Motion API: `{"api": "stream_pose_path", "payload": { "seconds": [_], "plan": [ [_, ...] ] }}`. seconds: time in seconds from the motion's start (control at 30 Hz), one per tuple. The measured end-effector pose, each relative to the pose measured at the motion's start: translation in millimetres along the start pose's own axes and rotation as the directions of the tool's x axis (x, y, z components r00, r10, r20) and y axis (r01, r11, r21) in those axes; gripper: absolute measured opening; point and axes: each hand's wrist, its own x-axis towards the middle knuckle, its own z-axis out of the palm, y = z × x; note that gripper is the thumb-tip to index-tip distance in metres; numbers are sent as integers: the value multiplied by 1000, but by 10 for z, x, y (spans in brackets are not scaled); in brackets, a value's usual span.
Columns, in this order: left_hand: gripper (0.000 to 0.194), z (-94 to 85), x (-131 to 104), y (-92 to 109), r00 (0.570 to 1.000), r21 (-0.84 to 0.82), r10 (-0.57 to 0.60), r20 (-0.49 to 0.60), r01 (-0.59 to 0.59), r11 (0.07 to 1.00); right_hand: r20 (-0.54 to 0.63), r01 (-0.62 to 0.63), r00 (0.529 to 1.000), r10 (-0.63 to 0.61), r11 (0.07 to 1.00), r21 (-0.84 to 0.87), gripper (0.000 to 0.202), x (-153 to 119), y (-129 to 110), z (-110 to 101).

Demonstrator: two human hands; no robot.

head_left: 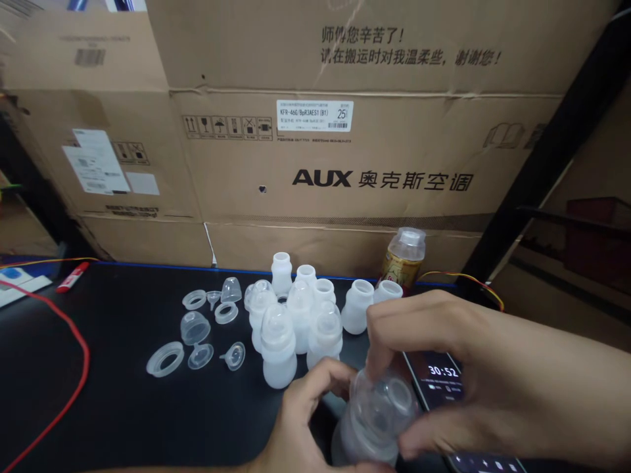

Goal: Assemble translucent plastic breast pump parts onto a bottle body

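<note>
Close to me at the bottom, my left hand [311, 415] is wrapped round the body of a baby bottle [367, 430]. My right hand [444, 368] grips the top of the same bottle, thumb and fingers around its clear cap and collar; this part is slightly blurred. Just beyond stand several capped baby bottles [279, 348]. Behind and to their right are several open white bottles [358, 307]. Loose parts lie at left: a ring collar [165, 359], a clear dome cap [195, 327] and a silicone nipple [234, 356].
A phone [434, 381] showing 30:52 lies partly under my right hand. A jar with a gold label [405, 256] stands at the back right. A red cable [81, 348] and a red marker [73, 276] are at left. A large cardboard box [236, 171] walls off the back.
</note>
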Motion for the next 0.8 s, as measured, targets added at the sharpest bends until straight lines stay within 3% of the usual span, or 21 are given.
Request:
{"api": "stream_pose_path", "payload": {
  "seconds": [0.43,0.8],
  "plan": [
    [64,68,-63,65,999,-9,40,-20,-40,999,-21,57,998,-56,998,2,32,-12,-33,41],
    [63,68,-54,61,999,-19,44,-11,-45,999,-9,-57,998,58,996,68,28,18,-145,5]
  ]
}}
